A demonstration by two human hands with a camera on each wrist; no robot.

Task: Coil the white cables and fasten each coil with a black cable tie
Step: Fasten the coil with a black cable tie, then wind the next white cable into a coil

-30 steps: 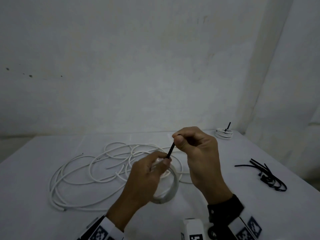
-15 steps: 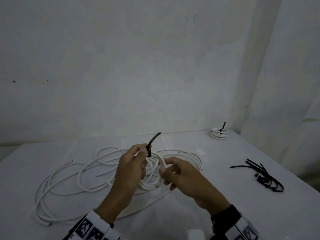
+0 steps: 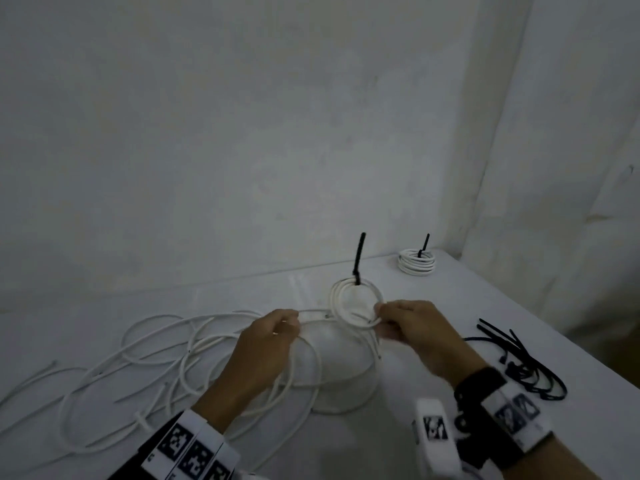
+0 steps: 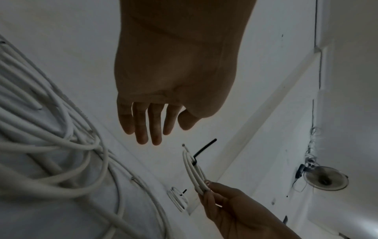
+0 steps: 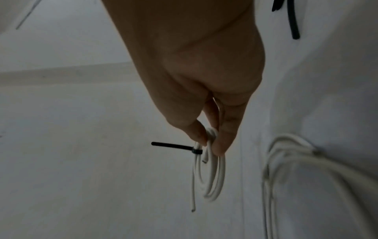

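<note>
The white coil point(image 3: 356, 303) is sheathed in smooth, faintly glossy plastic, as are the loose cables point(image 3: 194, 358) left of it. Its black tie point(image 3: 358, 258) looks like matt plastic. Beneath the coil, the table point(image 3: 433, 296) is covered in matt white cloth.

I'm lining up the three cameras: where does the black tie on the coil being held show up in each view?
Head: black tie stands up from the held coil's far rim, centre frame.
Left wrist: slanted black tie, lower centre, above the right hand.
Right wrist: tie points left, centre, below the fingertips.
Shared landmark: the right hand's pinch on the coil.
</note>
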